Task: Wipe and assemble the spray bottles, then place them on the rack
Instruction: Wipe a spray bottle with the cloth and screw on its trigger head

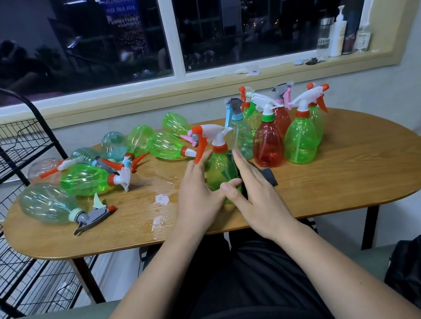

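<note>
On table [341, 182], upright green bottle [221, 169]

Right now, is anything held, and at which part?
The upright green spray bottle, at its body: the left hand presses one side with straight fingers, and the right hand presses a dark cloth on the other.

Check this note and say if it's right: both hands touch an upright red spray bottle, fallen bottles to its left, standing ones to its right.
Wrong colour. In the head view the left hand and right hand touch an upright green spray bottle, not red. The fallen bottles lie to its left, the standing bottles to its right.
</note>
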Demonstrator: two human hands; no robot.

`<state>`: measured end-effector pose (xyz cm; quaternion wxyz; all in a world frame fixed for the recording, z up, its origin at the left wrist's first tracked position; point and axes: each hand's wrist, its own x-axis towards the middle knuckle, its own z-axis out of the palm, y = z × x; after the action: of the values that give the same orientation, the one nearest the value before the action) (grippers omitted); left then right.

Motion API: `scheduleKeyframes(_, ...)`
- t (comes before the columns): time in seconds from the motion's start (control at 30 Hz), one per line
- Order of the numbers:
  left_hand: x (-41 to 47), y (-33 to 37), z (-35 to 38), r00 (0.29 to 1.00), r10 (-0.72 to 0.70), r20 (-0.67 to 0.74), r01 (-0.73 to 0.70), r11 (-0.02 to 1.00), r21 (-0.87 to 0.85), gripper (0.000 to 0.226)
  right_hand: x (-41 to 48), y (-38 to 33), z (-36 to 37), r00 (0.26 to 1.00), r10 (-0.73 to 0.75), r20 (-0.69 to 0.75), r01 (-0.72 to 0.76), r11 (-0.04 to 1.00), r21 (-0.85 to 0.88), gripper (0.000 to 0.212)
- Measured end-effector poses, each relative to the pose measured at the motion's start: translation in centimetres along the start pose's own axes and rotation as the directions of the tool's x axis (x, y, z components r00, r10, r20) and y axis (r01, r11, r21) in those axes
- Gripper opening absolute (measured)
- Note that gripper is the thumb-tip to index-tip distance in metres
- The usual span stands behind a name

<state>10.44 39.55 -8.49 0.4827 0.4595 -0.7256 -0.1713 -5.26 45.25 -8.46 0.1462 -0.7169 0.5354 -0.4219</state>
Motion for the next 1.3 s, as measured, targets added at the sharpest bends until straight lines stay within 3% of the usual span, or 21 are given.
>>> scheduleKeyframes(0.23, -0.31, 0.76, -0.36, 1.0, -0.002, 0.01, 0.002, 1.0, 0.01, 0.077, -0.1, -0.18, -0.33, 1.0, 0.021, -0.004, -0.021, 0.999, 0.038, 0.075)
scheduleKeyframes(0.37, -0.26, 0.54, -0.26, 1.0, -0.023, 0.005, 0.023, 1.0, -0.002, 0.077, 0.21, 0.27, -0.26, 0.985, 0.17, 0.034, -0.166, 0.983, -0.079, 0.082)
scheduleKeyframes(0.6, -0.04, -0.01, -0.04, 0.998, -0.028, -0.059, 0.03, 0.999, 0.028, 0.083, 0.27, 0.45, 0.18, 0.983, 0.177, 0.054, -0.167, 0.974, -0.156, 0.097)
scheduleKeyframes(0.77, -0.07, 0.09, 0.01, 0.999, 0.0, -0.037, 0.001, 1.0, 0.023, 0.085, 0.0, 0.21, -0.01, 1.0, 0.008, -0.007, -0.008, 1.0, -0.007, 0.081)
scheduleKeyframes(0.9, -0.31, 0.58, -0.22, 1.0, 0.021, -0.005, -0.021, 1.0, 0.005, 0.083, -0.12, 0.02, -0.02, 0.997, -0.06, -0.052, 0.061, 0.998, 0.01, 0.076)
scheduleKeyframes(1.03, -0.41, 0.66, -0.39, 1.0, 0.002, 0.016, -0.002, 1.0, 0.0, 0.083, 0.07, 0.16, -0.21, 0.999, 0.013, -0.03, -0.012, 0.999, 0.03, 0.077)
scheduleKeyframes(1.17, -0.46, 0.51, -0.2, 1.0, -0.019, 0.006, 0.019, 1.0, -0.007, 0.081, 0.26, 0.35, -0.36, 0.985, 0.174, 0.011, -0.173, 0.983, -0.063, 0.081)
scheduleKeyframes(1.3, -0.01, 0.03, -0.14, 0.998, -0.061, -0.021, 0.06, 0.998, -0.033, 0.093, 0.5, 0.72, -0.1, 0.986, 0.165, 0.016, -0.161, 0.973, -0.163, 0.085)
